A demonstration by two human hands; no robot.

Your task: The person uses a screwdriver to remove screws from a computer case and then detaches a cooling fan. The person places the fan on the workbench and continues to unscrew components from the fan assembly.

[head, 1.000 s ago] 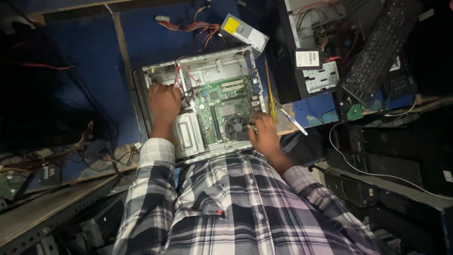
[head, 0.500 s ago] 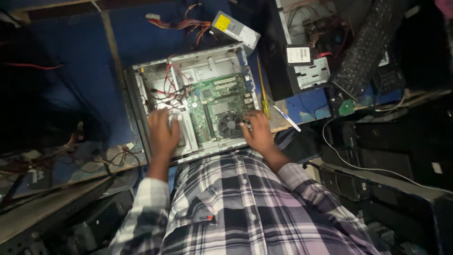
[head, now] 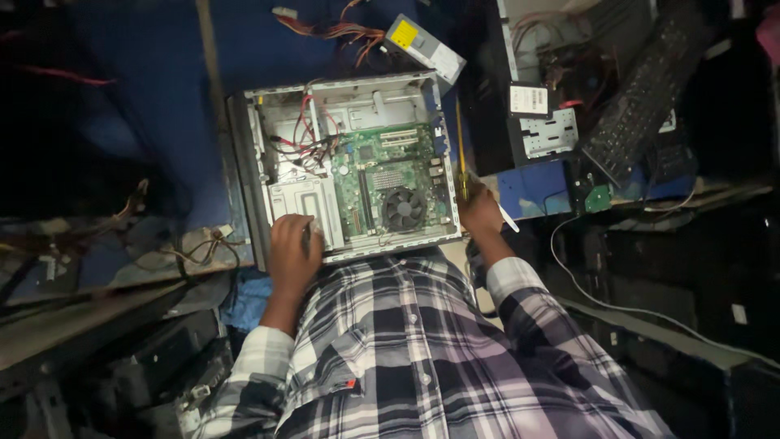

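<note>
Hands flank the open grey metal computer case (head: 345, 162) on the blue surface (head: 154, 106): left hand (head: 294, 248), curled on the case's 7 o'clock corner, should brace steadily; right hand (head: 479, 210), earlier over the black round cooling fan (head: 404, 208), now grips a slim yellow-handled screwdriver (head: 460, 150) at 3 o'clock.
</note>
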